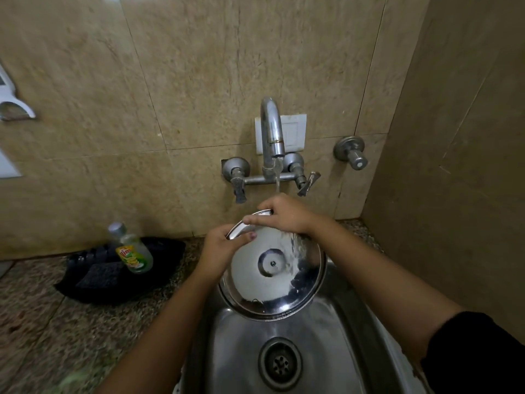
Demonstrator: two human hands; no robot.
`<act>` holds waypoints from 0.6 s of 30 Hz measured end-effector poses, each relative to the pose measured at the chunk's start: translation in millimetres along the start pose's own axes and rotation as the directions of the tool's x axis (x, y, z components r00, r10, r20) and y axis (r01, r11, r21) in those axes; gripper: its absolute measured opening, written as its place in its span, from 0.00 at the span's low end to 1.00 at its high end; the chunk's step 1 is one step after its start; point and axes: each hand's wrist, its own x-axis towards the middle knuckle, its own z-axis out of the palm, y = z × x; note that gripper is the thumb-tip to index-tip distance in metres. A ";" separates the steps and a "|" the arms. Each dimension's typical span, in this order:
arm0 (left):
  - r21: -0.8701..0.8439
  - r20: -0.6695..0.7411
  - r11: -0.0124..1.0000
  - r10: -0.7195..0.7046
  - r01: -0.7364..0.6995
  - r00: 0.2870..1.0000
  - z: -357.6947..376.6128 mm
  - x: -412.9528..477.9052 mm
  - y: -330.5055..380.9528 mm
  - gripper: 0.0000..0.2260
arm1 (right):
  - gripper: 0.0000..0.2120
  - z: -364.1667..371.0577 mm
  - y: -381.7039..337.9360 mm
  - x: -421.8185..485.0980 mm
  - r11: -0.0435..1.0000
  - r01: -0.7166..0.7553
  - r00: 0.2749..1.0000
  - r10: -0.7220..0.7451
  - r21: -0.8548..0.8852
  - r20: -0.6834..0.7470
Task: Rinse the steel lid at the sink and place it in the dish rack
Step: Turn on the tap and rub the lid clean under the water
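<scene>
The round steel lid [272,277] is held tilted above the steel sink [241,351], its inner side with a small centre rivet facing me. My left hand [218,248] grips its upper left rim, thumb on the inside. At the top rim my right hand [284,216] holds on with the fingers curled over the edge. Water runs from the tap [271,132] in a thin stream onto my right hand and the lid's top. No dish rack is in view.
A dish soap bottle [132,250] stands on a black tray [119,268] on the speckled counter at the left. Tap handles [240,186] and a wall valve [352,152] project from the tiled wall. A side wall closes the right. The sink drain [279,364] lies below.
</scene>
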 end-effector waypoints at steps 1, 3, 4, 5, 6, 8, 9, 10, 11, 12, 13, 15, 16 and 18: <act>0.008 -0.007 1.000 0.021 -0.021 1.000 -0.7 -1.2 -0.3 0.03 | 0.26 -0.4 0.0 0.2 1.000 0.008 1.000 -0.008 -0.015 0.008; -0.002 -0.029 0.999 0.039 -0.039 0.999 -1.1 -6.0 -2.0 0.02 | 0.25 -0.7 7.5 -5.0 0.999 -0.015 1.000 0.015 0.031 -0.007; -0.028 -0.066 0.999 0.026 -0.028 0.997 -0.5 -8.6 -5.4 0.03 | 0.24 -0.2 11.9 -9.7 0.992 -0.042 0.999 0.045 0.118 -0.028; -0.072 -0.126 0.997 0.007 -0.016 0.992 0.4 -11.6 -9.5 0.04 | 0.23 0.9 18.1 -14.6 0.968 -0.078 0.994 0.093 0.238 -0.051; -0.142 -0.193 0.990 -0.022 -0.006 0.981 1.1 -15.0 -13.3 0.04 | 0.23 2.1 23.7 -19.4 0.926 -0.111 0.986 0.148 0.361 -0.075; -0.233 -0.247 0.972 -0.076 0.017 0.966 2.6 -19.8 -17.3 0.02 | 0.22 4.7 38.3 -26.4 0.860 -0.136 0.961 0.236 0.492 -0.147; -0.205 -0.216 0.978 -0.072 0.027 0.974 2.2 -19.0 -18.6 0.01 | 0.22 5.8 43.1 -29.0 0.856 -0.134 0.955 0.246 0.499 -0.166; -0.126 -0.152 0.991 -0.058 0.039 0.987 0.6 -15.8 -17.0 0.01 | 0.24 7.3 45.3 -29.7 0.868 -0.133 0.960 0.233 0.478 -0.156; -0.010 -0.062 0.999 -0.046 0.045 0.997 0.5 -11.9 -12.5 0.02 | 0.26 9.2 43.0 -29.8 0.884 -0.137 0.972 0.208 0.448 -0.113; 0.112 0.037 0.993 -0.045 0.041 0.998 1.5 -7.2 -5.8 0.03 | 0.25 10.3 36.3 -29.0 0.905 -0.134 0.984 0.171 0.403 -0.056; 0.223 0.132 0.975 -0.041 0.010 0.990 2.8 -1.1 -0.3 0.03 | 0.23 11.3 27.9 -27.0 0.940 -0.120 0.992 0.124 0.319 0.008; 0.332 0.268 0.939 0.001 -0.094 0.963 6.1 6.9 6.7 0.04 | 0.21 15.7 11.4 -18.8 0.996 -0.044 0.994 0.035 0.084 0.102; 0.339 0.297 0.932 0.025 -0.130 0.955 7.0 10.2 7.0 0.05 | 0.22 17.3 6.3 -15.2 0.999 -0.021 0.993 0.018 0.027 0.116; 0.315 0.277 0.934 0.077 -0.166 0.958 7.3 10.3 5.5 0.03 | 0.23 19.1 6.1 -14.1 0.998 -0.026 0.996 0.021 0.064 0.086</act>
